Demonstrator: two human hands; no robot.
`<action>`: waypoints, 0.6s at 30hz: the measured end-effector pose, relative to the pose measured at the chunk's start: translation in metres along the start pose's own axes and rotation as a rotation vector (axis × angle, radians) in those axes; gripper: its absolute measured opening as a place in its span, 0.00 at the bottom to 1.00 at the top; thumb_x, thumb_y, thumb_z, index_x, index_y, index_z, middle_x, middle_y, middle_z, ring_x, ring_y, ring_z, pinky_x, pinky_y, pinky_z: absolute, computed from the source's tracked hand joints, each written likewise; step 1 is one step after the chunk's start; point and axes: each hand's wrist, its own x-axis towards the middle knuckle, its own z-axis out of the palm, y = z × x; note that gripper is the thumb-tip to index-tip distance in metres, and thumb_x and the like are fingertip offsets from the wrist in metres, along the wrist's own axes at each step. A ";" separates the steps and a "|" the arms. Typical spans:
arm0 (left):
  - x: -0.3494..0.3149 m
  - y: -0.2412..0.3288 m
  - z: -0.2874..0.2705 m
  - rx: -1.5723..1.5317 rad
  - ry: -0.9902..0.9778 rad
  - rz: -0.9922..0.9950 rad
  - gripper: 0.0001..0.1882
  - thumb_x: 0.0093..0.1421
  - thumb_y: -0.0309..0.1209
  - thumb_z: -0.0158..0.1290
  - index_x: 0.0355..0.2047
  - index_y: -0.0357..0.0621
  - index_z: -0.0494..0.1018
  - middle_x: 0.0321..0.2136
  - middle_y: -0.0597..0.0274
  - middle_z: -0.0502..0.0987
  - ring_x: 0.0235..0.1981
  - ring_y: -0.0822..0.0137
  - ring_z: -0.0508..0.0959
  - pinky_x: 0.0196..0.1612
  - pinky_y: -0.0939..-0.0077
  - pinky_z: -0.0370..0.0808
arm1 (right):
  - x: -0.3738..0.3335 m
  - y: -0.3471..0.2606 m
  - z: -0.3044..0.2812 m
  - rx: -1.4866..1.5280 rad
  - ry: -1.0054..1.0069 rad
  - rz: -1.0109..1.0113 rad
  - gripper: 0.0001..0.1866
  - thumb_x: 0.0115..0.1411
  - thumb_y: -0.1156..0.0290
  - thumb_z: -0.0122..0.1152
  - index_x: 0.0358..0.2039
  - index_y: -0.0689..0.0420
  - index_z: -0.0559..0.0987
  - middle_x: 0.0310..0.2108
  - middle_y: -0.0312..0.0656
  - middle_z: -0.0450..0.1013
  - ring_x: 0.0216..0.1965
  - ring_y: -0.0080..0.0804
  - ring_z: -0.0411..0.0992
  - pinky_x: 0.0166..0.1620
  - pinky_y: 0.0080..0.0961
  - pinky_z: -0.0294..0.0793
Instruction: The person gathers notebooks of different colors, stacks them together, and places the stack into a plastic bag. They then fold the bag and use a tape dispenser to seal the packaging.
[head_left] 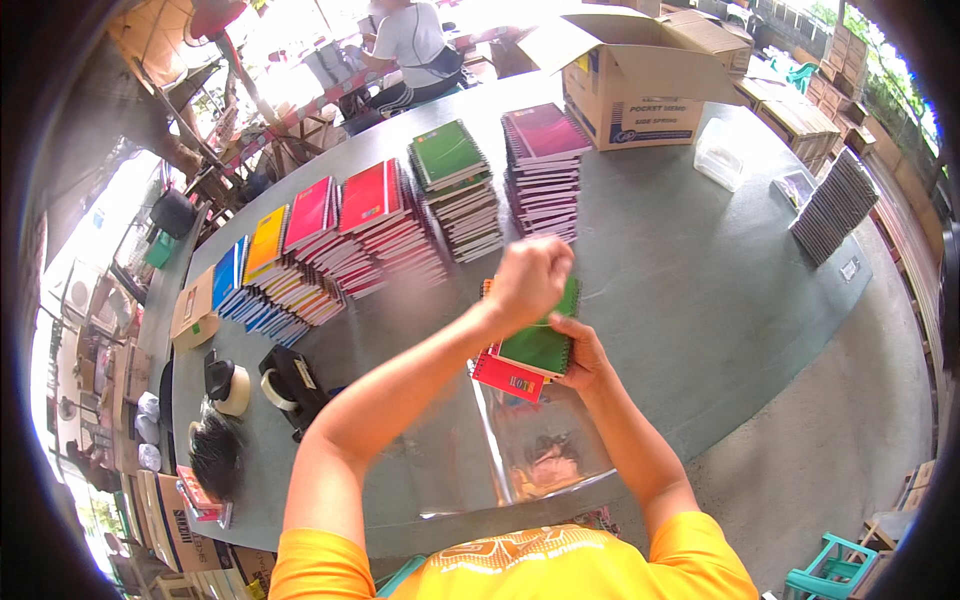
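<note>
My right hand [586, 354] grips the right edge of a small bundle of spiral notebooks, with a green notebook [538, 347] on top and a red notebook [508, 378] jutting out below it. Above the bundle, my left hand [535, 282] is closed in a fist; whatever its fingers hold, if anything, is hidden. Transparent plastic sheets or bags [545, 450] lie on the table right in front of me, under the bundle. Beyond my hands stand tall stacks of notebooks: purple [548, 135], green [448, 155], red [370, 195], pink [310, 212], yellow [267, 240] and blue [229, 275].
The grey table [660, 300] carries an open cardboard box [645, 100] at the back, a translucent plastic container [720, 155] and a dark stack of spiral-bound items [835, 207] at right. A black tape dispenser [292, 390] and tape roll [233, 390] sit left. A person [408, 50] sits beyond.
</note>
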 end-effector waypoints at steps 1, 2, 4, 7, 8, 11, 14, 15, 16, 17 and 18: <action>0.026 0.001 0.000 0.115 0.040 0.056 0.05 0.53 0.25 0.51 0.29 0.36 0.75 0.24 0.49 0.76 0.29 0.53 0.77 0.34 0.67 0.74 | -0.008 -0.011 -0.006 0.007 0.016 -0.009 0.21 0.51 0.67 0.62 0.44 0.62 0.71 0.41 0.47 0.73 0.41 0.36 0.74 0.45 0.37 0.76; 0.051 -0.005 0.001 0.260 0.149 0.093 0.10 0.54 0.29 0.53 0.34 0.36 0.74 0.30 0.47 0.76 0.33 0.52 0.76 0.36 0.66 0.74 | -0.013 -0.018 -0.009 0.019 0.025 -0.009 0.19 0.50 0.71 0.60 0.43 0.63 0.72 0.40 0.47 0.73 0.40 0.37 0.75 0.44 0.37 0.76; 0.097 -0.025 -0.008 0.746 0.219 0.272 0.22 0.56 0.38 0.53 0.48 0.39 0.69 0.43 0.49 0.74 0.46 0.52 0.73 0.52 0.58 0.65 | -0.027 -0.029 0.000 -0.012 0.065 -0.016 0.18 0.50 0.73 0.59 0.42 0.65 0.72 0.39 0.49 0.74 0.39 0.38 0.75 0.44 0.37 0.76; 0.136 -0.039 -0.018 0.931 -0.209 0.030 0.13 0.53 0.27 0.48 0.39 0.48 0.75 0.38 0.62 0.78 0.45 0.64 0.73 0.49 0.66 0.62 | -0.049 -0.061 -0.007 -0.134 0.121 -0.025 0.18 0.51 0.70 0.59 0.42 0.65 0.72 0.39 0.49 0.74 0.38 0.39 0.75 0.43 0.37 0.76; 0.141 -0.028 -0.020 1.014 -0.172 0.113 0.11 0.53 0.26 0.47 0.33 0.50 0.77 0.35 0.63 0.79 0.42 0.66 0.74 0.46 0.69 0.62 | -0.059 -0.075 -0.013 -0.185 0.144 -0.027 0.19 0.52 0.68 0.59 0.43 0.65 0.72 0.39 0.49 0.74 0.38 0.39 0.75 0.43 0.37 0.76; 0.130 0.017 -0.039 0.324 0.113 0.075 0.11 0.52 0.20 0.46 0.34 0.43 0.76 0.34 0.60 0.78 0.42 0.69 0.74 0.43 0.71 0.68 | -0.076 -0.107 -0.018 -0.133 0.063 -0.062 0.27 0.58 0.52 0.54 0.47 0.63 0.71 0.43 0.48 0.72 0.41 0.38 0.74 0.45 0.38 0.75; 0.105 0.031 -0.046 -0.473 -0.409 0.000 0.13 0.47 0.18 0.53 0.35 0.42 0.75 0.35 0.59 0.77 0.43 0.68 0.74 0.42 0.74 0.71 | -0.075 -0.124 -0.015 -0.029 -0.065 -0.087 0.38 0.57 0.37 0.43 0.52 0.61 0.67 0.47 0.47 0.70 0.45 0.38 0.72 0.47 0.37 0.74; 0.096 0.027 -0.034 -0.420 -0.506 0.144 0.15 0.45 0.17 0.52 0.34 0.44 0.75 0.35 0.61 0.77 0.42 0.67 0.75 0.42 0.73 0.71 | -0.074 -0.127 -0.012 -0.031 -0.074 -0.095 0.41 0.56 0.34 0.40 0.54 0.60 0.66 0.49 0.47 0.69 0.47 0.38 0.71 0.47 0.37 0.74; 0.086 0.022 -0.017 -0.356 -0.603 0.273 0.17 0.43 0.15 0.52 0.34 0.45 0.76 0.35 0.63 0.77 0.40 0.66 0.75 0.42 0.73 0.72 | -0.072 -0.125 -0.010 -0.025 -0.086 -0.092 0.45 0.54 0.31 0.37 0.55 0.60 0.64 0.50 0.47 0.68 0.49 0.38 0.70 0.48 0.37 0.74; 0.074 0.013 0.004 -0.234 -0.634 0.347 0.17 0.42 0.16 0.53 0.34 0.47 0.75 0.36 0.63 0.76 0.43 0.65 0.74 0.45 0.71 0.69 | -0.072 -0.118 -0.003 -0.006 -0.098 -0.132 0.36 0.59 0.42 0.47 0.54 0.62 0.64 0.48 0.49 0.70 0.45 0.39 0.72 0.46 0.36 0.75; 0.072 0.015 0.018 -0.115 -0.672 0.430 0.17 0.42 0.17 0.54 0.34 0.48 0.75 0.37 0.63 0.76 0.46 0.64 0.72 0.48 0.69 0.67 | -0.073 -0.116 -0.011 -0.049 -0.047 -0.064 0.33 0.58 0.48 0.50 0.53 0.63 0.65 0.47 0.50 0.70 0.44 0.39 0.73 0.46 0.35 0.76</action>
